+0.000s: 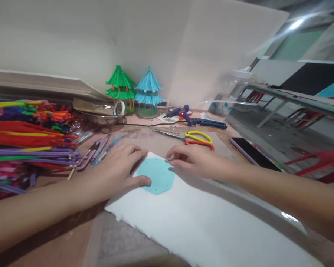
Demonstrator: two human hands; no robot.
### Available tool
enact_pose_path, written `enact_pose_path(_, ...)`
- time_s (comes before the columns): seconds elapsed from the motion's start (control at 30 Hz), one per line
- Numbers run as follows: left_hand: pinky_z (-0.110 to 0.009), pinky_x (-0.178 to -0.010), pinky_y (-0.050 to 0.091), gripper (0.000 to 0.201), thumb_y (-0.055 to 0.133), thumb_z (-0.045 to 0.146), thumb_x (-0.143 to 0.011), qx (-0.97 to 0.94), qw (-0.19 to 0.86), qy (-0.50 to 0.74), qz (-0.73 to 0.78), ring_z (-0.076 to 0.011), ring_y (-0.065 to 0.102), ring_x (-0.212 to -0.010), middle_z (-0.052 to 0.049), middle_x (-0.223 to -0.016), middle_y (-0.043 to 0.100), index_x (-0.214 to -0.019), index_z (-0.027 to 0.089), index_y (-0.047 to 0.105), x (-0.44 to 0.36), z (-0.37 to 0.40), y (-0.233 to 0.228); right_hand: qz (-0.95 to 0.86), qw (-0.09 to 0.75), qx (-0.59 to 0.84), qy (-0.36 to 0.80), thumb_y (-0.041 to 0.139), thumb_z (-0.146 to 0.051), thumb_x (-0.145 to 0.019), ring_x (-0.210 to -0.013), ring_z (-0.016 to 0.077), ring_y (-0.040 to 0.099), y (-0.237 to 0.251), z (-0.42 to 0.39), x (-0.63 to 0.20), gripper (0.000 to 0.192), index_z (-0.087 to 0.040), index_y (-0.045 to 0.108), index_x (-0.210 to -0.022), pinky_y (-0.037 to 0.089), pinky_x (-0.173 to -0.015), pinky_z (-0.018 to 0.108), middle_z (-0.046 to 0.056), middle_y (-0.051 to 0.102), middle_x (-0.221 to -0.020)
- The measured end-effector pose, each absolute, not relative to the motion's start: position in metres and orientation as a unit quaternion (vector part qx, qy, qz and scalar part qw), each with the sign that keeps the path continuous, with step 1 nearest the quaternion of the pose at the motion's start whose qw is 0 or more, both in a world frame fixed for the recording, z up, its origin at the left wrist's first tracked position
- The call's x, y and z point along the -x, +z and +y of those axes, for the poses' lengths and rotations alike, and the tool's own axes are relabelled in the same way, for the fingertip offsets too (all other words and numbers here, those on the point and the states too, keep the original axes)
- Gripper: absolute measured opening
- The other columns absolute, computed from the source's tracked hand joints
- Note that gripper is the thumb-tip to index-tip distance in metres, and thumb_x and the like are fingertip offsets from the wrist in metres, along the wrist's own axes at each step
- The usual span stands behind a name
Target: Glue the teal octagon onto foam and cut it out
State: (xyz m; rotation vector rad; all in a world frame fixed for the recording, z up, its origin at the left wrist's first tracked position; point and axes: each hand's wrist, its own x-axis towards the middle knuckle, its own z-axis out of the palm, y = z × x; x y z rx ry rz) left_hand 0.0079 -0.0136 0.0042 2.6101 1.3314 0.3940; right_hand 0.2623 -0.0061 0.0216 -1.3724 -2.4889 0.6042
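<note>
A light blue hexagonal piece with small dark dots near its corners lies on a white sheet with a ragged near edge. My left hand rests spread at the left, its thumb lying on the hexagon and its fingers along the sheet's far left edge. At the hexagon's upper right edge, my right hand is closed in a pinch. Something small and thin may be between those fingertips, but it is too blurred to name.
Scissors, a glue gun and pliers lie beyond my hands. Two small tiered towers, green and blue, stand behind. Pipe cleaners pile up at left; a phone lies at right.
</note>
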Motion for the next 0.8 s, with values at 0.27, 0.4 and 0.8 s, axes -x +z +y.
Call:
enact_pose_path(0.27, -0.052, -0.099, 0.043, 0.054, 0.071, 0.054, -0.083, -0.891, 0.011, 0.137, 0.433, -0.0344, 0.054, -0.116, -0.01, -0.116, 0.062, -0.126, 0.022, 0.065, -0.006, -0.02, -0.006, -0.888, 0.243, 0.343, 0.185, 0.059, -0.017, -0.092, -0.076, 0.0146, 0.055, -0.014, 0.013, -0.24, 0.028, -0.015, 0.068, -0.119, 0.044, -0.069, 0.027, 0.004, 0.061, -0.088)
enact_pose_path(0.4, -0.049, -0.097, 0.044, 0.054, 0.069, 0.057, -0.083, -0.894, -0.001, 0.15, 0.422, -0.0331, 0.056, -0.113, -0.01, -0.115, 0.063, -0.124, 0.021, 0.066, -0.005, -0.019, -0.01, -0.892, 0.239, 0.338, 0.184, 0.058, -0.019, -0.094, -0.077, 0.0158, 0.054, -0.016, 0.014, -0.244, 0.027, -0.015, 0.069, -0.119, 0.044, -0.07, 0.029, 0.004, 0.059, -0.086)
enact_pose_path(0.8, -0.051, -0.093, 0.047, 0.047, 0.07, 0.051, -0.085, -0.903, 0.013, 0.151, 0.402, -0.0337, 0.059, -0.11, -0.01, -0.115, 0.065, -0.119, 0.018, 0.067, -0.006, -0.019, -0.009, -0.886, 0.246, 0.337, 0.203, 0.059, -0.021, -0.094, -0.076, 0.0149, 0.054, -0.018, 0.014, -0.247, 0.024, -0.019, 0.071, -0.115, 0.045, -0.069, 0.028, 0.004, 0.057, -0.088)
